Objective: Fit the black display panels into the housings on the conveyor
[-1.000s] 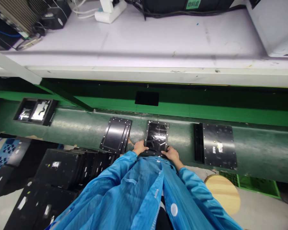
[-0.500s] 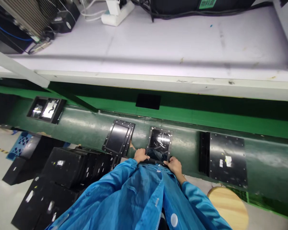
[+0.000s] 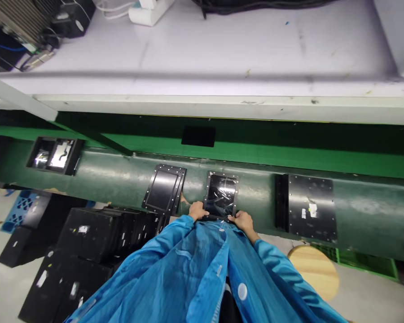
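A black framed panel (image 3: 221, 194) with a glossy, film-like surface and small bright dots round its edge lies on the green bench, near the blue coat. My left hand (image 3: 198, 211) grips its near left corner, thumb on top. My right hand (image 3: 243, 221) grips the near right corner in the same way. The fingers under the edge are hidden. To the left of it lie black frames (image 3: 164, 188), stacked and slightly offset, touched by neither hand.
Stacked black panels (image 3: 312, 208) lie on the bench at right. An open black case (image 3: 55, 155) is at far left. Many black boxes (image 3: 90, 233) stand at lower left. A round wooden stool (image 3: 314, 270) is at lower right. A white shelf (image 3: 215, 54) crosses above the bench.
The view has shifted, so the shelf and bench sit higher and the right-hand stack further left. Both hands keep their hold at the panel's near corners.
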Tool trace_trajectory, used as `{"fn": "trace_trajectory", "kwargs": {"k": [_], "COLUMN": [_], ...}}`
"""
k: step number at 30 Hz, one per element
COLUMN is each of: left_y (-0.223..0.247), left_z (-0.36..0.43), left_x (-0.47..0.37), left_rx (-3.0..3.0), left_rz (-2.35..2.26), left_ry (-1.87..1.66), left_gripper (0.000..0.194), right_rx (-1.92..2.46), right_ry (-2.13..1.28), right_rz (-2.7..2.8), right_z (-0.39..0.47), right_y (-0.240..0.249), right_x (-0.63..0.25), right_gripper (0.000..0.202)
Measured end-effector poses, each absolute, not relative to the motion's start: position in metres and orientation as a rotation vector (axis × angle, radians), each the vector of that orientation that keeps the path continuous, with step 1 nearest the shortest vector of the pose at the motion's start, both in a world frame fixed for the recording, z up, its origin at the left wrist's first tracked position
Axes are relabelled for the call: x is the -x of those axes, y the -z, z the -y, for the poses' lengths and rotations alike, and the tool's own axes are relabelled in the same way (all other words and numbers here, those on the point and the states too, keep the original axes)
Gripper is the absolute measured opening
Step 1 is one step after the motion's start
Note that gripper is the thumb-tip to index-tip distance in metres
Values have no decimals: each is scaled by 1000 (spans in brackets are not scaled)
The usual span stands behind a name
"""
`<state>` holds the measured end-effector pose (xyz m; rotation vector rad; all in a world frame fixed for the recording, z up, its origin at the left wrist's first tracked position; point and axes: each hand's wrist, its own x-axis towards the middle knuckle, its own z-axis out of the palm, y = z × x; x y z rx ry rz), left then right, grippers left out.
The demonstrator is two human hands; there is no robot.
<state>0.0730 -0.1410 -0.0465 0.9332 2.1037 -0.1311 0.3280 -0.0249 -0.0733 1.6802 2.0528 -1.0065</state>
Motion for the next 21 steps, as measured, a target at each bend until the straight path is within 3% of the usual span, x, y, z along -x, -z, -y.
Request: {"fn": "trace_trajectory", "kwargs": {"k": [8, 14, 21], "left_y": [38, 20, 24], "left_z": [156, 67, 21], "left_x": [-70, -27, -1], "left_rx": [-957, -1161, -1097], "left_rz": [-2087, -2313, -2280], "left_ry": [218, -306, -417], "left_gripper": [51, 61, 36], "right_rx": [-1555, -1756, -1577], "right_ry": [1124, 1073, 1055], "right_rz": [-2202, -2537, -2677], "right_z": [20, -76, -122], "right_y": [74, 48, 46], "right_x": [-344, -272, -232], "right_gripper": [35, 60, 29]}}
